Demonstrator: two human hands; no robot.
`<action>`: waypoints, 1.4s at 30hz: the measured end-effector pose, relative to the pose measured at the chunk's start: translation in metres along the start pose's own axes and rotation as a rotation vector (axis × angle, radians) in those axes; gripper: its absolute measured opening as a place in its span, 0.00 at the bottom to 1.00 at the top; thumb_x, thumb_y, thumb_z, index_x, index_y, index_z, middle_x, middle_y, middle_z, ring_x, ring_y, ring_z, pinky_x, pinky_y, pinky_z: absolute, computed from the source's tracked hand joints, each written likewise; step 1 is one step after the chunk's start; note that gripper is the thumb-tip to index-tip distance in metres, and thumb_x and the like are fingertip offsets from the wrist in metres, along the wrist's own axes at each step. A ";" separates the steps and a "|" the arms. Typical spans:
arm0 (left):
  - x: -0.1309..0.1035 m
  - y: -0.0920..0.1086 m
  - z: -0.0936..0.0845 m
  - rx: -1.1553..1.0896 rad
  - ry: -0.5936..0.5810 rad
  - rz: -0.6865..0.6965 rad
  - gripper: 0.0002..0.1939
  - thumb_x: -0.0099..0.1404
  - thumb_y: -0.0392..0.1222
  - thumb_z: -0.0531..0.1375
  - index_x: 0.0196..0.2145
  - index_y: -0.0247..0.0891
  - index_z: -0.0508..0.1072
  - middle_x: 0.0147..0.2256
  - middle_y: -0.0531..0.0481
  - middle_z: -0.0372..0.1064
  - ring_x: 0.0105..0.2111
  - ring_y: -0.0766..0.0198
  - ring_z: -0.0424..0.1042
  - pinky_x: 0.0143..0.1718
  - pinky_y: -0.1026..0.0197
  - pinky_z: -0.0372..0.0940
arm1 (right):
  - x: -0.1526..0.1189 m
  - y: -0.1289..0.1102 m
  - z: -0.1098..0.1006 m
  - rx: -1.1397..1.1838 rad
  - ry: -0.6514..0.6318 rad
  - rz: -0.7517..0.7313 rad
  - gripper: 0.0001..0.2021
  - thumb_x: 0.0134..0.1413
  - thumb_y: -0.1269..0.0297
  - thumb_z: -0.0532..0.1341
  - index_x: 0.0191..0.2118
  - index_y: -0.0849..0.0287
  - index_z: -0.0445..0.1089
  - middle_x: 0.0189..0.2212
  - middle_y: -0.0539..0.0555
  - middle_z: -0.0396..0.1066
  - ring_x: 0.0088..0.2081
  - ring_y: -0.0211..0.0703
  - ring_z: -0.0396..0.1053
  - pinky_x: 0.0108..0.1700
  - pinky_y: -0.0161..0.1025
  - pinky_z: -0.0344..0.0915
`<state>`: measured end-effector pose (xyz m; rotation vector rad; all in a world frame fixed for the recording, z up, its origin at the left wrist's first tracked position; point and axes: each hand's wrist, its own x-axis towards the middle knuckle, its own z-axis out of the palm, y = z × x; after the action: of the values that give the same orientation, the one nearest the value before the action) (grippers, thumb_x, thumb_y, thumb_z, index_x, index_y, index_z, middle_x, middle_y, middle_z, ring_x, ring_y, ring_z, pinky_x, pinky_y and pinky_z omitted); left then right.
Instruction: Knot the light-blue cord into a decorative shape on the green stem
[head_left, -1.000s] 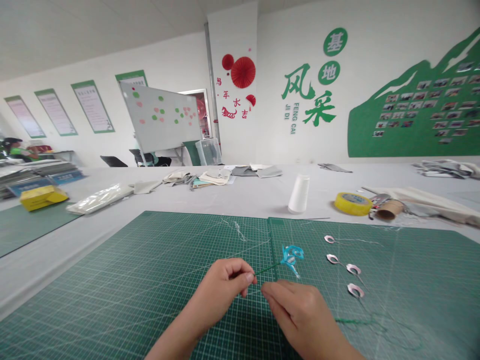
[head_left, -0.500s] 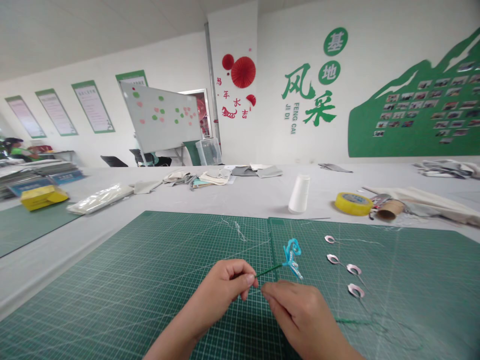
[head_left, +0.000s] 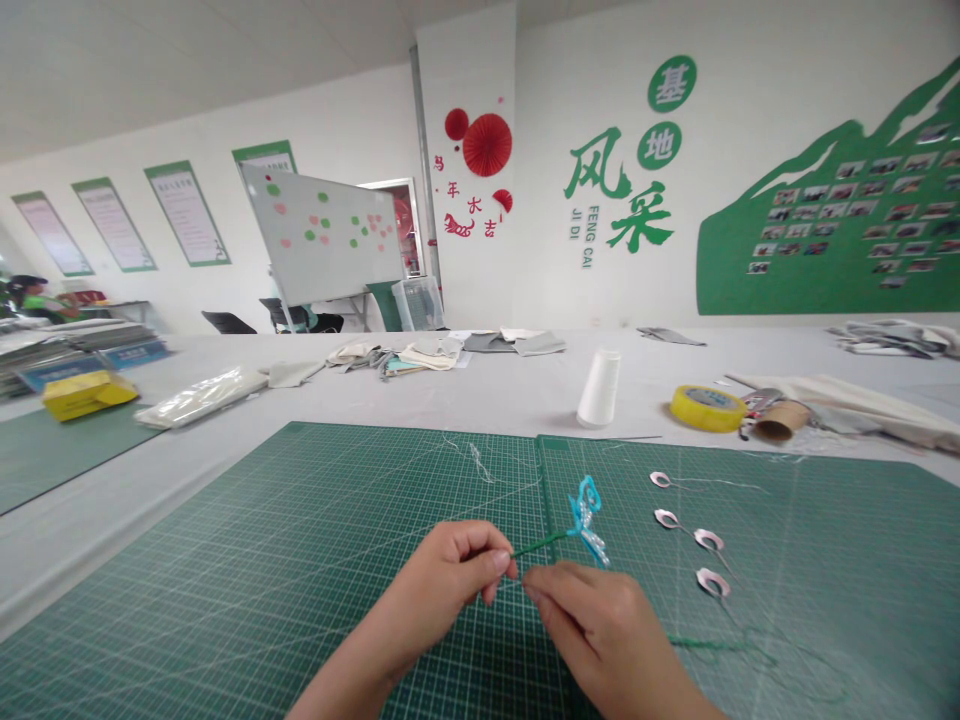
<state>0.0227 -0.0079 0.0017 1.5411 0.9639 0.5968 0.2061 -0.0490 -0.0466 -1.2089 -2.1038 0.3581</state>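
My left hand (head_left: 469, 562) pinches the green-wrapped stem (head_left: 536, 545) between thumb and fingers. At the stem's far end is a light-blue flower (head_left: 587, 520) with looped petals and a pale, beaded-looking lower part. Just right of the left fingertips, my right hand (head_left: 600, 610) is closed in a pinch. Green thread (head_left: 709, 645) trails from beneath that hand across the mat to the right; the bit between the fingertips is too fine to make out clearly. Several pale pink oval rings on thin stems, one a ring (head_left: 712, 583), lie to the right of the flower.
Green cutting mats (head_left: 300, 560) cover the near table. Behind them stand a white thread cone (head_left: 599, 388), a yellow tape roll (head_left: 707, 408) and a cardboard tube (head_left: 780, 420). Fabric scraps (head_left: 435, 352) lie farther back. At left are a plastic-wrapped packet (head_left: 202, 397) and a yellow box (head_left: 88, 394).
The blue flower has turned about its stem, so its petals show a different side, and its head sits slightly lower. Both hands stay in nearly the same place.
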 end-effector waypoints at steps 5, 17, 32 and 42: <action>-0.001 0.000 -0.001 -0.023 -0.015 0.018 0.09 0.61 0.41 0.56 0.28 0.34 0.70 0.19 0.57 0.57 0.19 0.71 0.50 0.22 0.67 0.45 | 0.002 -0.002 0.000 0.172 -0.020 0.078 0.13 0.61 0.67 0.52 0.33 0.56 0.73 0.27 0.50 0.73 0.29 0.41 0.70 0.32 0.35 0.61; -0.010 0.000 -0.001 -0.006 -0.335 0.028 0.08 0.59 0.39 0.57 0.27 0.35 0.75 0.21 0.56 0.61 0.21 0.71 0.58 0.26 0.67 0.52 | 0.014 0.019 0.004 0.897 -0.292 0.357 0.22 0.42 0.43 0.66 0.22 0.62 0.72 0.14 0.43 0.58 0.18 0.31 0.51 0.22 0.31 0.49; -0.011 -0.006 0.002 0.389 -0.324 -0.051 0.11 0.54 0.33 0.54 0.26 0.39 0.77 0.17 0.59 0.56 0.18 0.71 0.52 0.20 0.67 0.47 | 0.008 0.001 -0.023 0.451 -0.354 0.292 0.05 0.48 0.69 0.63 0.24 0.61 0.75 0.15 0.42 0.53 0.19 0.31 0.49 0.21 0.31 0.44; 0.002 -0.016 0.000 0.601 0.093 0.002 0.11 0.58 0.36 0.52 0.24 0.38 0.72 0.24 0.54 0.68 0.27 0.65 0.64 0.27 0.65 0.52 | 0.003 -0.004 -0.014 -0.085 -0.130 0.040 0.11 0.59 0.72 0.54 0.31 0.55 0.73 0.27 0.48 0.75 0.29 0.39 0.71 0.31 0.34 0.58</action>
<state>0.0198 -0.0066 -0.0144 2.0535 1.2887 0.3962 0.2118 -0.0498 -0.0325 -1.3098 -2.2279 0.3784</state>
